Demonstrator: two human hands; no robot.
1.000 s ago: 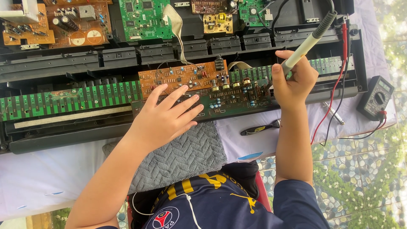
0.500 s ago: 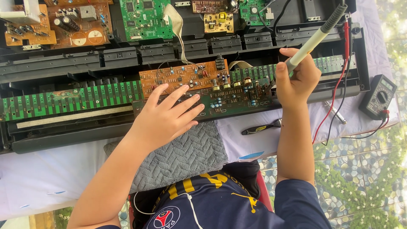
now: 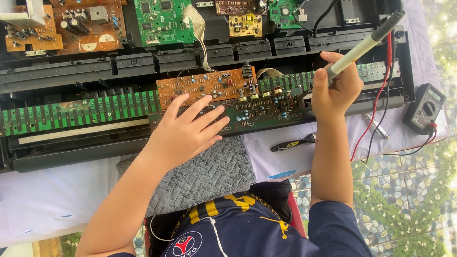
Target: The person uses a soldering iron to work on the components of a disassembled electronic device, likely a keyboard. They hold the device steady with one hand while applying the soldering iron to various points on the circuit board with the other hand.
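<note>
My left hand (image 3: 188, 131) lies flat with fingers spread on a dark green circuit board (image 3: 259, 112), its fingertips reaching an orange-brown circuit board (image 3: 204, 85) just above. My right hand (image 3: 335, 88) grips a pale soldering iron (image 3: 364, 45) like a pen, its handle pointing up to the right and its tip hidden behind my fingers, over the dark board's right end. Both boards rest on an opened black keyboard chassis (image 3: 81, 152) with long green contact strips (image 3: 81, 114).
More circuit boards (image 3: 162, 21) sit at the back of the chassis. A grey towel (image 3: 204, 176) lies under my left wrist. A black-handled screwdriver (image 3: 293, 143) lies on the white cloth, and a black multimeter (image 3: 424, 108) with red and black leads stands at right.
My right hand has shifted slightly up and right, carrying the soldering iron with it. My left hand stays in place on the boards.
</note>
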